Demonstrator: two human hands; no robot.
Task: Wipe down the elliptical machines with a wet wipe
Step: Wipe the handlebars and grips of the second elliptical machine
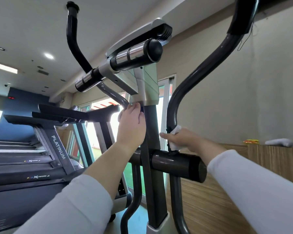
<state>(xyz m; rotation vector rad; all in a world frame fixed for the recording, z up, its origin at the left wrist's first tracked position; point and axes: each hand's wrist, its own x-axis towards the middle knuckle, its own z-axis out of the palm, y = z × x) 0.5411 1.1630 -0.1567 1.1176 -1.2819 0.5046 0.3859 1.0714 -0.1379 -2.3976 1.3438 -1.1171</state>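
Note:
The elliptical machine stands right in front of me, its dark centre post point(152, 132) rising to a silver console point(142, 36). My left hand point(132, 124) grips the post just under the silver collar, near the left swing arm point(112, 93). My right hand point(181, 139) presses a white wet wipe point(175, 130) around the lower part of the right swing arm point(189, 85), just above the black pivot tube point(176, 163). Part of the wipe is hidden under my fingers.
Treadmills point(41, 149) line the left side. A wood-panelled ledge point(269, 159) on the right wall carries a yellow packet point(250, 141) and a white rolled cloth point(279, 142). Windows point(164, 102) lie behind the machine.

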